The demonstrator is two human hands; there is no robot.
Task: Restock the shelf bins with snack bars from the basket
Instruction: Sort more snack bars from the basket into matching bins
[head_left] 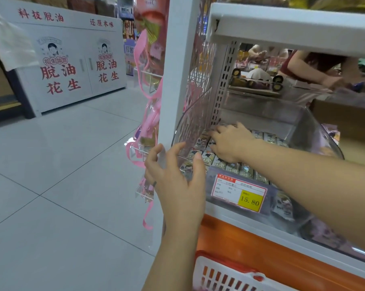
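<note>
Left hand [175, 175] is up at the front left corner of the clear bin [271, 116], fingers spread and curved round the outside of the wall, thumb on the front face, so the corner sits pinched between them. Right hand [230, 141] is inside the bin, palm down, fingers stretched nearly straight toward the back left corner and lying flat on the bars [236, 166]. Whether anything sits under that palm cannot be told. The bars lie in rows across the bin's bottom, packed side by side, reaching up to its front wall. A tag [240, 192] reading 15.80 hangs on the front of the bin, just right of the left hand. Below the bin, at the bottom edge of view, is the white basket [236, 271] with a red rim; its contents do not show. A white shelf [282, 24] runs above the bin. Left of the bin, pink ribbons [150, 101] dangle beside the upright. Behind the bin, a person [316, 64] in a dark red top reaches across. Far left of the bin stands a white cabinet [72, 66] with red lettering.
</note>
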